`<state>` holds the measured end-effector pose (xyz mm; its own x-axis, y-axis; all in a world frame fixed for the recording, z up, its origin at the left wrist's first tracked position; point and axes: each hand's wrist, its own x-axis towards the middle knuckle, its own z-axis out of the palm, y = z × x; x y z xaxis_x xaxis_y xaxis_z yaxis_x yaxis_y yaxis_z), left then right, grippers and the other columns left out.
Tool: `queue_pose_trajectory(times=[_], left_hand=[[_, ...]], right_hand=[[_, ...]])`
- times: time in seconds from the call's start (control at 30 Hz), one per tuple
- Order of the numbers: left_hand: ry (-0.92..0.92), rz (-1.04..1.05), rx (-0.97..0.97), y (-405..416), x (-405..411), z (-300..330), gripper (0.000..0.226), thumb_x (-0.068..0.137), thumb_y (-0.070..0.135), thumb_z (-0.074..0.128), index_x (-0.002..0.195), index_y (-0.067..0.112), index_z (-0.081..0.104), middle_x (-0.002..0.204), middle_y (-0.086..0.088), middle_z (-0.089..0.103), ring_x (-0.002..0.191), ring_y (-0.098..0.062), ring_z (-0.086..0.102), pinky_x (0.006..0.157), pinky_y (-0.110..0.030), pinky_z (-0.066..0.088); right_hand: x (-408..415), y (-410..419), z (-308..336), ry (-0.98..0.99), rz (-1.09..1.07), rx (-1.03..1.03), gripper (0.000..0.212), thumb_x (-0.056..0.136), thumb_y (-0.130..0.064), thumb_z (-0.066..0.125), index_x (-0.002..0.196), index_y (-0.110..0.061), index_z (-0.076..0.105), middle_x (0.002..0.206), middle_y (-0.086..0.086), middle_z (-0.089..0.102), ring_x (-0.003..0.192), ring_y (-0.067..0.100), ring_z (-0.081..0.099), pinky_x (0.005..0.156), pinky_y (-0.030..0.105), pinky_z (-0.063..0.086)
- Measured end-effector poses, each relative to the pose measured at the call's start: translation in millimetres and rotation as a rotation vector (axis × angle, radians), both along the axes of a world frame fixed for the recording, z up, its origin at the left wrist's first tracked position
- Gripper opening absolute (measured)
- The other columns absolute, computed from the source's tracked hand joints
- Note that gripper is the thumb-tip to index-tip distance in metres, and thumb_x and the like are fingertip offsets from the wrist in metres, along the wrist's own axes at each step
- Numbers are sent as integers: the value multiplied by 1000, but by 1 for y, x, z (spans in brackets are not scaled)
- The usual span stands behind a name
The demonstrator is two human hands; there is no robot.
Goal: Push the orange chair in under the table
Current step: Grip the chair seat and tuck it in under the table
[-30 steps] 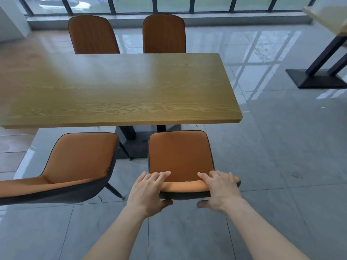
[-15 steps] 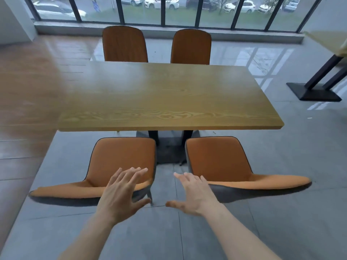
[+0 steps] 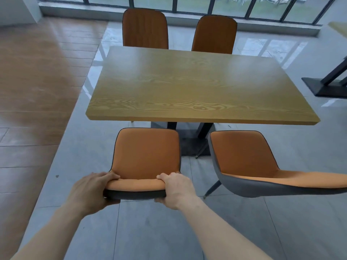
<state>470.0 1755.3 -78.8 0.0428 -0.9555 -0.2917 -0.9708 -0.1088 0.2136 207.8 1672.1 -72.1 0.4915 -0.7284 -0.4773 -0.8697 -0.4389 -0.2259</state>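
An orange chair [image 3: 147, 154] with a dark grey shell stands in front of me, its seat facing the wooden table [image 3: 197, 87] and just short of the table's near edge. My left hand [image 3: 92, 190] grips the left end of the backrest's top edge, fingers curled over the orange padding. My right hand [image 3: 176, 190] grips the right end in the same way. The chair's legs are hidden below the seat.
A second orange chair [image 3: 249, 162] stands to the right, also outside the table. Two more chairs [image 3: 145, 28] [image 3: 215, 34] are at the table's far side. The table's black base [image 3: 189, 145] sits under its middle. Another table's black base [image 3: 326, 87] is at the right edge.
My hands left the right-hand chair, swung left with my view and hung open, and now both are closed on the backrest of the left-hand chair.
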Motion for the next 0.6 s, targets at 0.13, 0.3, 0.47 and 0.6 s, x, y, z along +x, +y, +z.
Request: queue_pose_trajectory(times=[0.13, 0.3, 0.47, 0.6], left_hand=[[-7, -17, -110, 1, -1, -8, 48, 63, 54, 79, 106, 46, 60, 96, 23, 68, 77, -18, 64, 55, -31, 47], [-38, -2, -142, 6, -17, -3, 46, 59, 44, 85, 100, 44, 63, 89, 22, 69, 70, -17, 66, 51, -27, 38], [-23, -12, -136, 11, -41, -4, 53, 52, 32, 90, 97, 43, 64, 87, 20, 69, 69, -17, 66, 50, -25, 35], [-28, -5, -161, 6, -50, -2, 54, 48, 28, 91, 94, 40, 65, 86, 19, 70, 66, -18, 66, 50, -24, 33]], right_hand=[[-2, 3, -6, -63, -4, -46, 57, 86, -35, 77, 137, -32, 52, 108, 4, 67, 101, 28, 60, 92, 42, 47], [-11, 2, -2, -66, -10, -29, 38, 87, -19, 73, 121, -28, 58, 99, 4, 66, 94, 28, 62, 91, 45, 51], [-30, 0, -1, -59, -18, -20, 31, 88, -18, 71, 116, -24, 58, 101, 6, 66, 97, 30, 61, 89, 45, 51], [-40, 2, 1, -69, -30, -24, 29, 90, -17, 70, 116, -22, 58, 102, 8, 66, 97, 31, 61, 89, 47, 51]])
